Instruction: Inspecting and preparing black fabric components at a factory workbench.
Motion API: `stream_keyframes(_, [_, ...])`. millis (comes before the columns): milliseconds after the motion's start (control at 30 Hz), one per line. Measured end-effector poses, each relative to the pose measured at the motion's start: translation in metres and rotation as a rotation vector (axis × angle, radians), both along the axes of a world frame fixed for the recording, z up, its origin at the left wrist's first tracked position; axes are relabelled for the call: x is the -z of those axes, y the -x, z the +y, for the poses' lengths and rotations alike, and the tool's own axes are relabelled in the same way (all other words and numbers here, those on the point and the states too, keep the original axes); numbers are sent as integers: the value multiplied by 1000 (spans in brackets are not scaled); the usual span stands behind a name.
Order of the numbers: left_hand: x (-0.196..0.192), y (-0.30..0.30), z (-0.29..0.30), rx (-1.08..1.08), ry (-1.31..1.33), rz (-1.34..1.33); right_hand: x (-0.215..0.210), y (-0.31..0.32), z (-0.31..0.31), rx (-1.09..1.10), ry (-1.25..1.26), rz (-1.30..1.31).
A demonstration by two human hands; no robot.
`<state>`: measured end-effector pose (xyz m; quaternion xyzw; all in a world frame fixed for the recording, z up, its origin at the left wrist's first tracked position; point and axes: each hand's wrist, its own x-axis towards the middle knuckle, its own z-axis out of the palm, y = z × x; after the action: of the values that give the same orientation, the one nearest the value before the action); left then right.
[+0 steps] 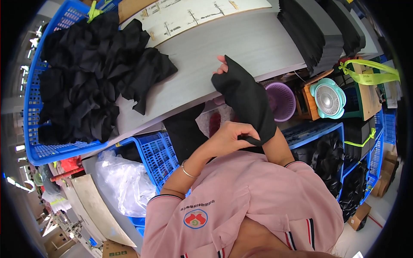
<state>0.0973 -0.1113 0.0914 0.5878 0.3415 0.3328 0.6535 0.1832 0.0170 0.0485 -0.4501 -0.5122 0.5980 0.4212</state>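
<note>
The left hand (230, 135) pinches the bottom edge of a black cloth sleeve (247, 101), with its fingers curled tight on the hem. The right hand (222, 68) is pushed inside this sleeve, so most of it is hidden. Only a few fingertips (222, 59) poke out at the top. I cannot tell if the right hand is open or closed inside the cloth. The sleeve is soft and floppy, and it covers the right wrist and part of the arm, held up over the edge of the table (241, 47).

The table is flat, smooth and pale grey. A thin metal bracelet (188, 172) goes round the left wrist. The person wears a pink shirt (249, 202).

On the left, a blue plastic crate (36, 150) with a grid of holes holds a big messy pile of black cloth (81, 73). The pile is crumpled, and I cannot make out single pieces in it. At the top right, neat stacks of folded black cloth (309, 34) are cut off by the picture's edge. Under the table sit a round purple basket (282, 101) and a small round green fan (328, 99). A crinkly clear plastic bag (124, 182) lies low on the left.
</note>
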Motion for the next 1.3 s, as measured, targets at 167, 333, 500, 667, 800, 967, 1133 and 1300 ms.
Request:
stream_keyframes(167, [7,12,33,-490,58,-199,23,3,-3,2,-68,90])
stream_keyframes(333, [34,19,106,-897,-41,-245,11,11,-43,50,-89,359])
stream_keyframes(500, [24,80,161,-1197,-53,-63,-8,-20,-122,-18,-313,-68])
stream_keyframes(667, [22,73,131,-1116,-155,-190,7,-78,-133,-41,443,196])
stream_keyframes(800, [13,28,90,-1060,-182,-106,3,-80,-95,249,-314,-169])
stream_keyframes(967, [-7,-4,55,-919,-294,33,-24,-48,-60,332,-700,-547])
stream_keyframes(1133, [4,22,48,-956,-298,6,-34,-59,-53,-39,89,173])
stream_keyframes(1300, [17,46,47,-970,-167,-157,-35,-59,-71,-237,533,582])
